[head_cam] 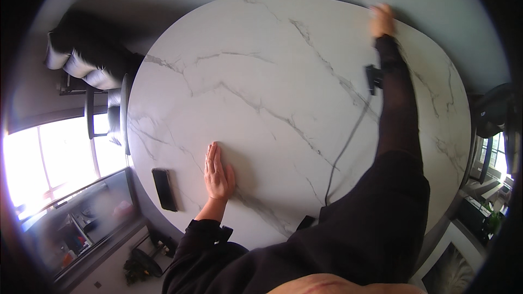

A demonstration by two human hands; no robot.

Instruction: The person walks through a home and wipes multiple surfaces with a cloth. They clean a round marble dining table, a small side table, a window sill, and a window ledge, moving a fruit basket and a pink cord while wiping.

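A round white table with grey marble-like veins (253,90) fills the middle of the view. My left hand (218,175) rests on its near left part, fingers together and pointing away, with a smartphone (164,190) lying to the left of it. My right arm is stretched far across the table, and my right hand (383,20), blurred, is at the far right edge; whether it holds anything is not clear. A small black device (372,79) is at the right forearm, with a dark cable (347,143) running from it towards my body. Another black device (224,234) sits at the left wrist.
Black seating (88,63) and a chair (124,110) stand beyond the table's left edge, near a bright window (53,159). A dark chair (492,110) is at the right. A framed picture (453,261) is at the lower right, a plant (137,267) at the lower left.
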